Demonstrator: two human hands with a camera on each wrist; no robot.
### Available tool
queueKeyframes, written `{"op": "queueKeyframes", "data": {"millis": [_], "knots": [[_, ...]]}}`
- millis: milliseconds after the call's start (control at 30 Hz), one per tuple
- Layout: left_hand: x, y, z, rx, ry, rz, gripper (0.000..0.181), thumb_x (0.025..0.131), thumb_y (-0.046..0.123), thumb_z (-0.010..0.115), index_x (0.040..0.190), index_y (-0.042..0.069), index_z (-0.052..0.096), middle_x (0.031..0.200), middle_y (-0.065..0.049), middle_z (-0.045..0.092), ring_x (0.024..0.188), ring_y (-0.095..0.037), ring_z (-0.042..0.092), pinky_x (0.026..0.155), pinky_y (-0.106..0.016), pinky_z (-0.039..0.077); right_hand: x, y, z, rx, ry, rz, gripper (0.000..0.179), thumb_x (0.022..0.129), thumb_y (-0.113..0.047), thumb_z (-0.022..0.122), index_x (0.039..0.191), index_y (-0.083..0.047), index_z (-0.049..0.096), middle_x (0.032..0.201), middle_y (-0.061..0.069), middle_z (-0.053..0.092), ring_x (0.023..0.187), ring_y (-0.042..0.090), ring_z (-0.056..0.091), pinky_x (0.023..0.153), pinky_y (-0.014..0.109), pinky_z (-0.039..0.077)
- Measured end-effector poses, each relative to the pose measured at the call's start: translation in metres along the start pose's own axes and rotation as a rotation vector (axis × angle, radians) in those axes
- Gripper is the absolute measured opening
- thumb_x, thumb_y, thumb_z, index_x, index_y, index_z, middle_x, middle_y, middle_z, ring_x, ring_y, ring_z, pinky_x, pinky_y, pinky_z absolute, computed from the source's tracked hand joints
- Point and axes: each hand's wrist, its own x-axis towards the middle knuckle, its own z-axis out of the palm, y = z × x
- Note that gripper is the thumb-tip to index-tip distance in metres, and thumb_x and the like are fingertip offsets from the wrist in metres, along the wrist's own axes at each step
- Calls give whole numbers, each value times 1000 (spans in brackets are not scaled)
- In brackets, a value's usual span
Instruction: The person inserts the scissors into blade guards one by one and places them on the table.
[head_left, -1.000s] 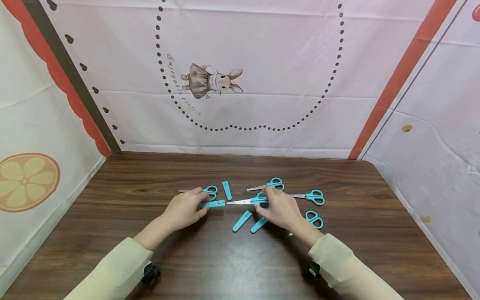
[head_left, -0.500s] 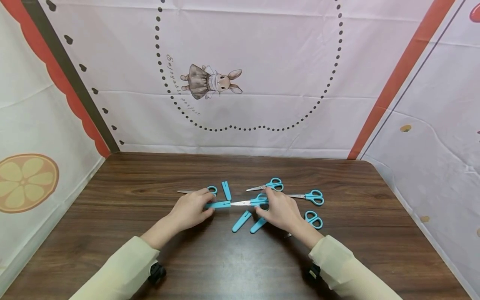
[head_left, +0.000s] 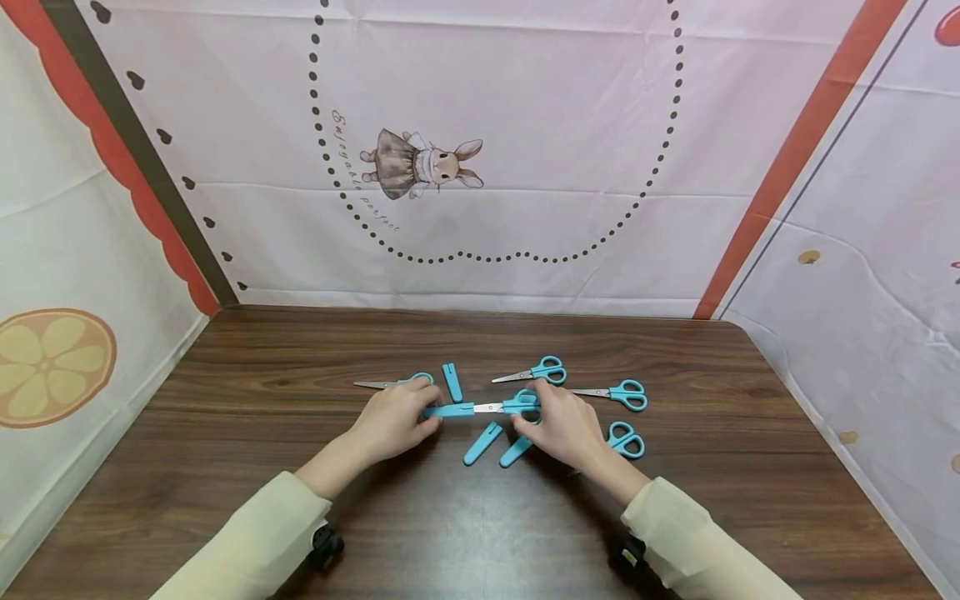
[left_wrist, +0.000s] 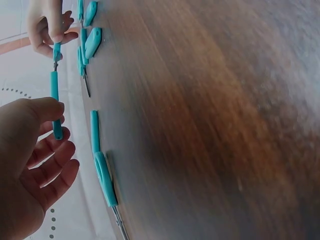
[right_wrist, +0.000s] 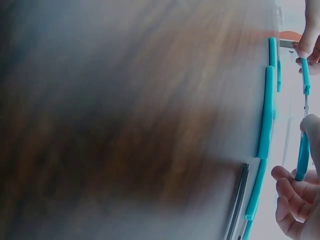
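My left hand point(head_left: 395, 421) pinches a blue blade cover point(head_left: 455, 410) between thumb and fingers. Its mouth is over the blades of a pair of blue-handled scissors point(head_left: 517, 403), leaving a short stretch of metal bare near the pivot. My right hand point(head_left: 567, 423) pinches the handles of those scissors from the right. In the left wrist view the cover point(left_wrist: 54, 85) and scissors form one straight line, raised off the table, with the thumb pressing on the cover. The right wrist view shows the scissors' handle point(right_wrist: 303, 155) between thumb and fingers.
Loose scissors lie around the hands: one pair point(head_left: 551, 369) behind, one point(head_left: 628, 395) at right, one point(head_left: 626, 440) partly under the right wrist, another point(head_left: 375, 384) behind the left hand. Spare covers lie behind point(head_left: 452, 382) and in front point(head_left: 482, 443), on the brown table point(head_left: 480, 533).
My left hand has moved right with the cover, which has slid over the scissors' blades from tip toward pivot. The right hand has stayed nearly still on the handles.
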Motion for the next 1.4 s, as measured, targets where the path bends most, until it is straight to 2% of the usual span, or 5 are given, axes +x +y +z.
{"op": "queueKeyframes", "data": {"millis": [233, 567, 1033, 1400], "knots": [[2, 1, 2, -12, 21, 5, 10, 80, 23, 69, 88, 21, 64, 73, 10, 49, 57, -4, 38, 49, -19, 33, 1, -4, 0, 40, 12, 24, 49, 81, -44, 63, 118, -12, 57, 54, -9, 42, 37, 6, 32, 34, 22, 25], [4, 3, 3, -26, 53, 21, 11, 80, 23, 70, 89, 21, 65, 76, 9, 59, 60, -2, 43, 50, -18, 35, 2, -9, 0, 65, 7, 47, 50, 80, -45, 64, 118, -12, 57, 56, -10, 44, 39, 6, 34, 36, 23, 27], [4, 5, 5, -32, 89, 24, 10, 81, 23, 69, 91, 21, 67, 74, 10, 59, 57, -1, 41, 47, -17, 34, 1, -11, 1, 63, 37, 52, 51, 78, -45, 66, 115, -11, 57, 57, -10, 44, 41, 5, 35, 37, 23, 28], [2, 6, 5, -45, 129, 51, 13, 81, 22, 70, 94, 19, 67, 81, 7, 64, 59, -1, 46, 50, -17, 37, 0, -14, -1, 84, 45, 61, 49, 77, -44, 67, 113, -11, 57, 54, -10, 42, 39, 5, 34, 37, 23, 28]]}}
